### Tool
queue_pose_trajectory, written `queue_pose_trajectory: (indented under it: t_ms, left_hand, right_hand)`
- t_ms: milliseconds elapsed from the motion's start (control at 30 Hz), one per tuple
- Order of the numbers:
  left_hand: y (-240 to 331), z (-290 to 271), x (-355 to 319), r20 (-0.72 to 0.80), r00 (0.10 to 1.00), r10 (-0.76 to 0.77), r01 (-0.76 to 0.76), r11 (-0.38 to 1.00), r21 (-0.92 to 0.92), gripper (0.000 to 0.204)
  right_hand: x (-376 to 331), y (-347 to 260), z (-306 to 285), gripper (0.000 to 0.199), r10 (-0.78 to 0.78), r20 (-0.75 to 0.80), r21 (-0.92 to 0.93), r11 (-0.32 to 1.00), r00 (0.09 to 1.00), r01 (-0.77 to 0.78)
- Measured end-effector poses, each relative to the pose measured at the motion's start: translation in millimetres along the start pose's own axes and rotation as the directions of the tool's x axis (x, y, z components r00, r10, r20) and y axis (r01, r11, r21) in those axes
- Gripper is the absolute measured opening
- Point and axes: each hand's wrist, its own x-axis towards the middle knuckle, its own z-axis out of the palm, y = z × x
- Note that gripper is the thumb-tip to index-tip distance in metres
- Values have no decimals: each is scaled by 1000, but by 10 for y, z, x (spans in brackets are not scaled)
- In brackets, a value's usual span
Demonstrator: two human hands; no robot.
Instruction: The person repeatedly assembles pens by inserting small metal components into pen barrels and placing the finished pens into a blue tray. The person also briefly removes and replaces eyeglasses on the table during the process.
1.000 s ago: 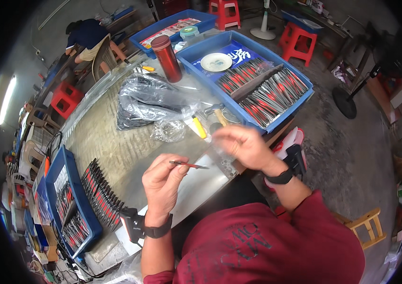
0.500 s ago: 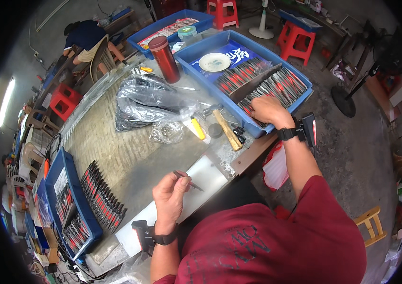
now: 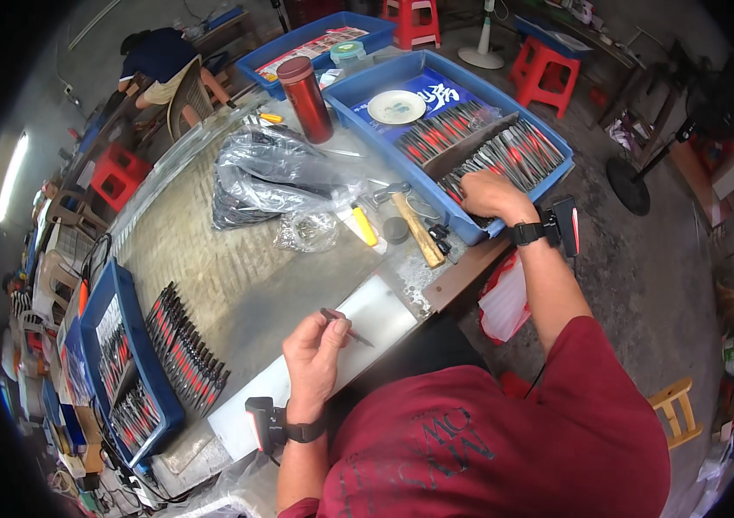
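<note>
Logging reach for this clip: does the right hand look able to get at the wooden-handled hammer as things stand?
Probably yes: the hammer lies uncovered beside the blue tray; the right hand, inside the tray, would likely just need to clear its wall.

Worn grey-brown tabletop [image 3: 237, 268], streaked and scuffed, carries a flat white rectangular board [image 3: 384, 312] along its near edge and, at left, a close row of slim black-and-red tools [image 3: 186, 350] beside a blue plastic side tray [image 3: 148, 350]. Mid-table lie a bulging clear plastic bag [image 3: 263, 177] with dark contents, a small crumpled clear bag [image 3: 308, 233], a yellow-handled tool [image 3: 363, 226], a round dark disc [image 3: 395, 230] and a wooden-handled hammer [image 3: 417, 229]. Beyond them stand a red cylindrical flask [image 3: 306, 104] and a large blue plastic tray [image 3: 427, 186].
</note>
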Motion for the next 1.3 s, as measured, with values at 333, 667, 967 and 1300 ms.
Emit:
queue_pose_trajectory:
  t_ms: [333,667,967,1300]
  left_hand:
    - [-13,-85,-10,-45,999,3,-5,998,-58,14]
    - [48,-17,-15,-31,997,-73,65,980,-189,16]
    - [30,-34,-70,-76,992,-97,76,966,-246,15]
    - [-82,-55,-86,-75,992,-100,79,966,-245,13]
  right_hand:
    - [-357,-2,-197,17,-22,-391,278,950,920,141]
    - [-953,-700,41,10,-318,-175,949,196,932,245]
    - [-1070,-1330,699,15,-503,-86,956,201,860,213]
    - [-1087,-1436,861,13,-504,-105,946,216,857,242]
